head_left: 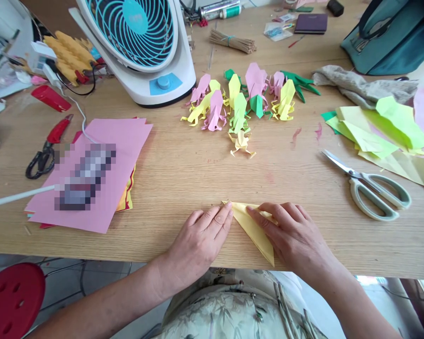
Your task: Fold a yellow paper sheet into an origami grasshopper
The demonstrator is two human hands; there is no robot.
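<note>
A pale yellow sheet of origami paper (256,230), folded into a narrow triangle, lies flat near the front edge of the table. My left hand (207,235) has its fingers pressed together, and the fingertips hold down the paper's upper left corner. On the right side, my right hand (288,230) grips the paper along its upper edge, index finger on top. Its curled fingers and thumb partly hide that side of the fold. Beyond the hands sits a small cream folded paper frog (240,142), in front of several pink, yellow and green paper frogs (239,113).
Open-bladed scissors (369,188) lie to the right, below yellow-green paper scraps (385,129). At left are a pink paper stack (127,141) with a blurred object on it and red-handled cutters (53,146). A fan (141,56) stands behind; a teal bag (395,42) is back right.
</note>
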